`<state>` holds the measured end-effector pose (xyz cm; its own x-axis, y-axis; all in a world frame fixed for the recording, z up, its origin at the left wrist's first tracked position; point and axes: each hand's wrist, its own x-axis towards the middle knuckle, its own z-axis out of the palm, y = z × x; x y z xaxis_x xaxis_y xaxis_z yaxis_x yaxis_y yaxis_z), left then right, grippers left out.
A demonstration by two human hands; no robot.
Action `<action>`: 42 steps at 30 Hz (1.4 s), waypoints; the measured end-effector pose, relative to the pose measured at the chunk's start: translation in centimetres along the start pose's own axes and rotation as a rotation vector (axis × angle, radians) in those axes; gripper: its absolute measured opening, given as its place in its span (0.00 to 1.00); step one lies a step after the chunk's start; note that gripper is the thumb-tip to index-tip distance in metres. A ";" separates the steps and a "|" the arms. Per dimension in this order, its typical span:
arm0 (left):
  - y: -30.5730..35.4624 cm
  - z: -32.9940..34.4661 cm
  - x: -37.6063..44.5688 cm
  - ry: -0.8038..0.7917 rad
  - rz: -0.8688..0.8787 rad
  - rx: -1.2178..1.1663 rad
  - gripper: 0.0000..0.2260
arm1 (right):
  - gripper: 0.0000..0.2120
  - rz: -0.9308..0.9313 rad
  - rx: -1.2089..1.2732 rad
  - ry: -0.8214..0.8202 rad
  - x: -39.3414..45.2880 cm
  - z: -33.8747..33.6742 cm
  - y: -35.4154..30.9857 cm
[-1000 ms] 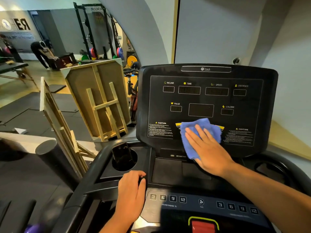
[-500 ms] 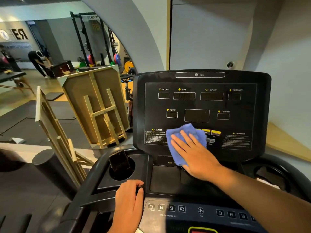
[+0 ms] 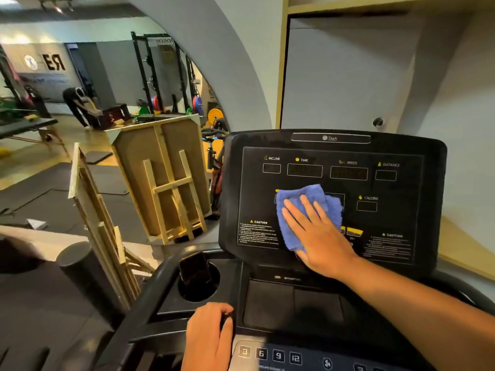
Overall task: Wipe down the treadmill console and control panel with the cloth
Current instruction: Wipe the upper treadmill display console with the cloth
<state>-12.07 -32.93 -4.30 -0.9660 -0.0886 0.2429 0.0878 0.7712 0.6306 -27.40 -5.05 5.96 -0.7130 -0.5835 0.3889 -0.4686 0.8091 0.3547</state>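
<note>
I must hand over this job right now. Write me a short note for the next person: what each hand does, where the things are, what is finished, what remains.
Right hand: flat, fingers straight, pressing the blue cloth on the console screen, over the PULSE area and the middle display.
Left hand: fingers curled over the edge of the lower tray.
Phone stands in the left cup holder.
Done: cannot tell which parts are already wiped.
Left: probably the top row of displays, the right side by CALORIE, and the lower control panel with the number buttons.
</note>
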 end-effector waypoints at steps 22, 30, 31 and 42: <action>0.5 -0.5 0.9 -0.108 -0.081 0.084 0.09 | 0.41 0.165 0.022 0.114 9.2 -3.9 4.2; 0.5 -0.5 2.0 -0.188 -0.133 0.166 0.03 | 0.35 0.547 0.134 0.221 4.6 -4.4 8.3; 0.7 -0.7 2.1 -0.192 -0.133 0.165 0.04 | 0.35 0.576 0.141 0.237 4.5 -4.3 7.9; 1.0 -0.8 1.1 -0.164 -0.099 0.129 0.06 | 0.43 0.101 -0.040 0.164 14.0 -5.1 1.9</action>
<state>-12.90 -32.77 -2.80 -0.9959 -0.0718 0.0548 -0.0306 0.8389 0.5434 -35.67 -12.03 16.42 -0.6592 -0.5056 0.5566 -0.3757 0.8626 0.3387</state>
